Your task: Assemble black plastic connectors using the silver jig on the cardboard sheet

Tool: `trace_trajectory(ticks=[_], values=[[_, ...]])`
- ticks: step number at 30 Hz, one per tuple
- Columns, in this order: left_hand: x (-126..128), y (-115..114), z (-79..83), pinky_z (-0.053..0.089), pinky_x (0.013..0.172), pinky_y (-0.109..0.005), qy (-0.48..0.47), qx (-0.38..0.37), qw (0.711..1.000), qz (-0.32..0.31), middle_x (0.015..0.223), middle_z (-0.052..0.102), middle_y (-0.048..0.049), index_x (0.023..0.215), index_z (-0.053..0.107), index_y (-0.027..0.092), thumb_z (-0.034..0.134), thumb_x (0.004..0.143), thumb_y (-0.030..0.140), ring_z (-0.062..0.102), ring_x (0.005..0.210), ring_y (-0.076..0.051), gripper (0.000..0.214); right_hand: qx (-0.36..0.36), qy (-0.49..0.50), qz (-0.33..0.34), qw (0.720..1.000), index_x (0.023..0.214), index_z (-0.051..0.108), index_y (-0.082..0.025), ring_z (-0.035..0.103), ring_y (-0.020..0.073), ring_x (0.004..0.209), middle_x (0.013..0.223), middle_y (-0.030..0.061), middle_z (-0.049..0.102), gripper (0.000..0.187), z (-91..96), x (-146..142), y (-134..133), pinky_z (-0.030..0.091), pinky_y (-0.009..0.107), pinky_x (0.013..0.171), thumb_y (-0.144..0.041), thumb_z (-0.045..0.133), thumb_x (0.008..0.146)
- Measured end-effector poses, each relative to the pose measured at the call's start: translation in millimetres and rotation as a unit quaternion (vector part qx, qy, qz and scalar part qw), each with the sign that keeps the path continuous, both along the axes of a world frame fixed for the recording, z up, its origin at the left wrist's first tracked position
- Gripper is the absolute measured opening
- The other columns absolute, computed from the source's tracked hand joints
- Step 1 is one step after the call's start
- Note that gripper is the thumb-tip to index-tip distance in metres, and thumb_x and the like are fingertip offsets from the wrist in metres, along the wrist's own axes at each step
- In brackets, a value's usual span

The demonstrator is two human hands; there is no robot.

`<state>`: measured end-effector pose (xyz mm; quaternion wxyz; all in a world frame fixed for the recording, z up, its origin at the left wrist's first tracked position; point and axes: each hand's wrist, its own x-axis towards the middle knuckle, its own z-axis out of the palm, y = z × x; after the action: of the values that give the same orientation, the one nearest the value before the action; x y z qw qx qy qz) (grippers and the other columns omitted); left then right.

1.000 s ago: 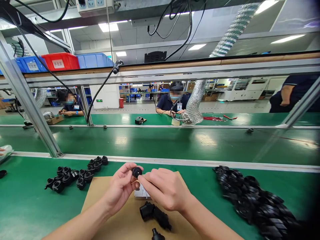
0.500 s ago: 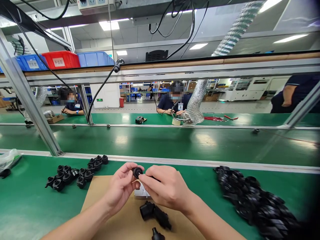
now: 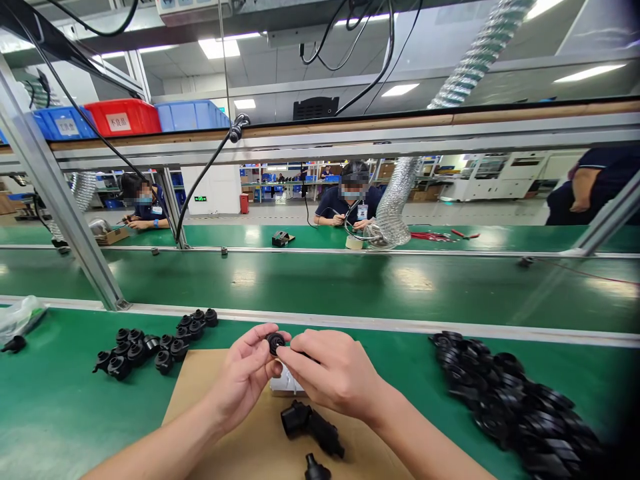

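Observation:
Between the thumb and fingers of my left hand is a small round black plastic part, its ringed face turned toward me. My right hand is closed in a pinch, fingertips at the edge of that part. A sliver of something dark shows under its fingers, too hidden to name. Below both hands, a white object is partly covered by my right hand. Nearer to me, a bent black plastic piece and a smaller black part lie on the brown cardboard sheet.
Several black round parts stand to the left on the green bench. A large pile of black parts lies at right. A plastic bag is at far left. A metal post rises at left. Co-workers sit beyond the bench.
The camera view has shifted slightly. Both hands keep nearly the same position around the round black part, and the parts on the bench have not visibly moved.

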<state>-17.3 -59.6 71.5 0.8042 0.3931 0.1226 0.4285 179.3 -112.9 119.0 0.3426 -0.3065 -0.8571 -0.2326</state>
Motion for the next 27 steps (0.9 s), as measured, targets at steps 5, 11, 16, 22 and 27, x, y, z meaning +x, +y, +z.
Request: trace_trajectory(ticks=[5, 11, 16, 22, 27], values=[[0, 1, 0.3, 0.055, 0.081, -0.024, 0.006, -0.002, 1.0, 0.005, 0.121, 0.07, -0.0122, 0.119, 0.075, 0.019, 0.086, 0.09, 0.031, 0.065, 0.091, -0.014, 0.034, 0.013, 0.0, 0.009, 1.0, 0.107, 0.069, -0.014, 0.044, 0.018, 0.063, 0.079, 0.0039, 0.063, 0.021, 0.4, -1, 0, 0.03, 0.035, 0.056, -0.007, 0.05, 0.105], [1, -2, 3.9, 0.056, 0.079, -0.026, -0.002, -0.011, 1.0, -0.001, 0.109, 0.072, -0.0108, 0.118, 0.074, 0.017, 0.084, 0.092, 0.031, 0.067, 0.089, -0.016, 0.032, 0.006, 0.049, 0.043, 0.998, 0.122, 0.067, -0.012, 0.057, 0.0171, 0.072, 0.09, 0.005, 0.067, 0.019, 0.4, 9, 8, 0.038, 0.032, 0.061, -0.025, 0.066, 0.108], [1, -3, 4.9, 0.055, 0.08, -0.027, -0.002, -0.003, 1.0, -0.003, 0.112, 0.071, -0.0119, 0.12, 0.073, 0.016, 0.08, 0.095, 0.032, 0.069, 0.097, -0.02, 0.03, 0.012, 0.054, 0.048, 0.997, 0.124, 0.067, -0.013, 0.058, 0.0164, 0.073, 0.09, 0.0053, 0.067, 0.03, 4.0, 21, 10, 0.041, 0.031, 0.062, -0.037, 0.068, 0.107], [1, -4, 3.7, 0.056, 0.083, -0.029, 0.004, 0.004, 1.0, -0.003, 0.124, 0.071, -0.0152, 0.122, 0.071, 0.016, 0.082, 0.094, 0.035, 0.069, 0.102, -0.021, 0.035, 0.073, -0.001, 0.045, 0.996, 0.12, 0.067, -0.01, 0.042, 0.0166, 0.063, 0.079, 0.0032, 0.06, 0.018, 6.2, 21, 7, 0.032, 0.032, 0.056, -0.024, 0.064, 0.108], [2, -5, 3.4, 0.057, 0.084, -0.028, 0.02, 0.011, 1.0, 0.002, 0.126, 0.071, -0.0156, 0.123, 0.071, 0.018, 0.084, 0.093, 0.041, 0.069, 0.104, -0.022, 0.04, 0.071, -0.013, 0.043, 0.996, 0.116, 0.067, -0.01, 0.04, 0.0169, 0.063, 0.079, 0.0037, 0.06, 0.014, 7.3, 19, 7, 0.029, 0.033, 0.055, -0.021, 0.062, 0.109]])
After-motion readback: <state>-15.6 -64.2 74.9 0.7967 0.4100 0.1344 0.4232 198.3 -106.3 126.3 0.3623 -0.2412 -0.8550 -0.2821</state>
